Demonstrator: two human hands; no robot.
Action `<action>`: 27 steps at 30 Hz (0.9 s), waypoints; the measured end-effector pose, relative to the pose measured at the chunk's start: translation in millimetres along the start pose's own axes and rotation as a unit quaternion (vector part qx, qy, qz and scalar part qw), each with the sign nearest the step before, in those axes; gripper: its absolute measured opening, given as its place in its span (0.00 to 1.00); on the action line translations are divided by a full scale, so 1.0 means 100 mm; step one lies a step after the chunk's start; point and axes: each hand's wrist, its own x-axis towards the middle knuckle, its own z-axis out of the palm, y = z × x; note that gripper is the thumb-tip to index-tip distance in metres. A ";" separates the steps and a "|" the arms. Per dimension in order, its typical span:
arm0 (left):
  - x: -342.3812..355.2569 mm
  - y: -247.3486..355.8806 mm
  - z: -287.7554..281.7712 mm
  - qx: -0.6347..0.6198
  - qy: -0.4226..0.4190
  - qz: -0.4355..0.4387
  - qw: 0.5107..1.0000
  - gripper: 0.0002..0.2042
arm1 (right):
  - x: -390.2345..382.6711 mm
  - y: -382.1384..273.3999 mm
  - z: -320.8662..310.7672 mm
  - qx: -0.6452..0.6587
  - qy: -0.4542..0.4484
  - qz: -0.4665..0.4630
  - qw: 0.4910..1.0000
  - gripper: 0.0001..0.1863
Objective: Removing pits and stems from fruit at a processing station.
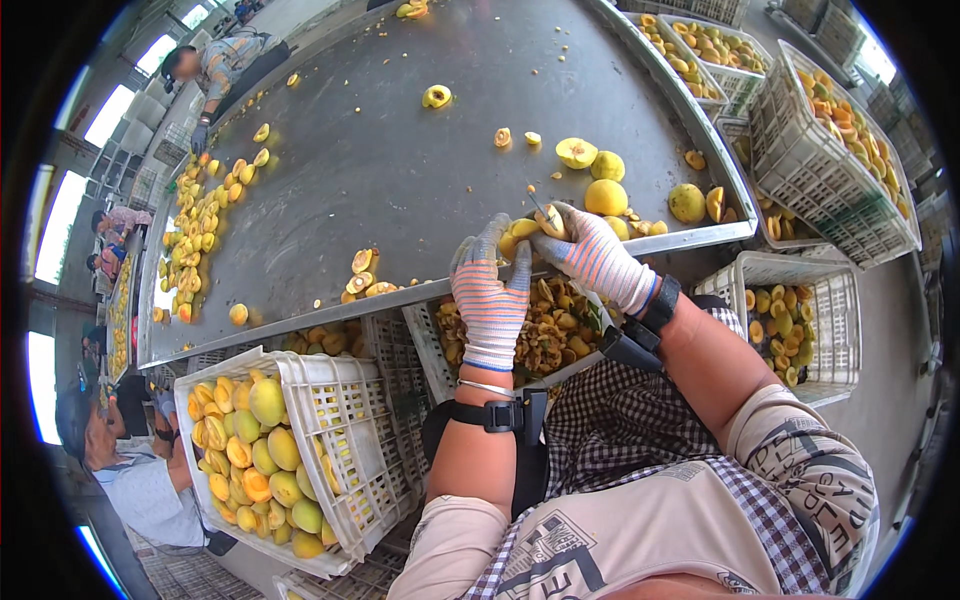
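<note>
Gloved in white with orange stripes and grey fingertips, my left hand (492, 295) is closed around a yellow peach (518, 232) at the table's near edge. My right hand (598, 258), gloved alike, meets it there and pinches a cut peach half (549, 221), its hollow side showing. A thin dark metal tool (537, 201) sticks up beside that half; its handle is hidden. Just beyond my hands lie a whole peach (606, 197) and a halved one (576, 152). Under them a crate (437, 350) holds pits and fruit scraps.
A metal-topped table (380, 180) with a raised rim carries scattered peach halves. White crates of peaches stand at left (350, 430), right (830, 330) and far right (800, 130). A co-worker (225, 75) reaches over the far left side; another person (150, 490) is at lower left.
</note>
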 end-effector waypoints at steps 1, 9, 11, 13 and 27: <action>0.01 0.03 -0.01 -0.012 -0.020 -0.009 1.000 0.17 | 0.00 0.00 -0.01 0.002 0.001 -0.002 1.000 0.18; -0.07 0.00 0.07 -0.089 0.035 -0.031 0.995 0.17 | -0.04 -0.08 0.00 -0.056 0.005 -0.023 0.998 0.17; -0.06 0.00 0.08 -0.092 0.046 -0.013 0.995 0.17 | -0.04 -0.09 0.00 -0.050 0.009 -0.013 0.999 0.17; -0.05 -0.01 0.09 -0.100 0.041 -0.005 0.994 0.16 | -0.05 -0.11 0.00 -0.031 0.008 -0.011 0.999 0.18; 0.01 -0.02 0.02 -0.320 0.044 -0.096 0.941 0.13 | -0.07 -0.09 0.01 0.073 -0.011 0.012 0.997 0.11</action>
